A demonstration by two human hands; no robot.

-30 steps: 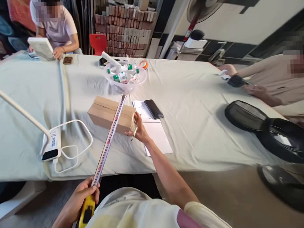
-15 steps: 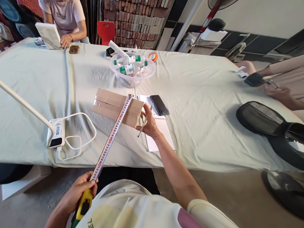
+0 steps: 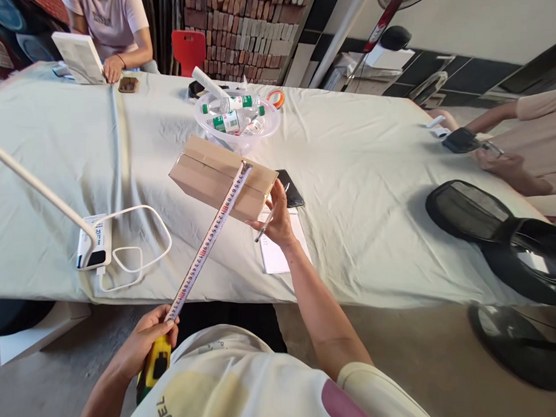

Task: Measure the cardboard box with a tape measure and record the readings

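My left hand [image 3: 152, 334] is closed around a yellow and black tape measure [image 3: 156, 362], low in front of my shirt. Its pulled-out blade [image 3: 202, 254] runs up and across a brown cardboard box [image 3: 217, 174], with the end hook at the box's upper edge. My right hand [image 3: 278, 217] grips the box's right end, holding it tilted over the table. A pen [image 3: 266, 226] is also held between the fingers of that hand. Partly hidden behind it are a white notebook [image 3: 301, 238] and a dark phone [image 3: 292, 188].
A clear plastic basin [image 3: 275, 126] of bottles stands beyond the box, with orange tape [image 3: 278, 99] beside it. At left lie a power bank [image 3: 93, 242] and a looped white cable [image 3: 169, 227]. A black fan-like object [image 3: 470, 214] sits right. Two other people are at the table.
The box has been raised and tipped, so more of its front side shows. The tape's blade still lies across it. My view has shifted slightly.
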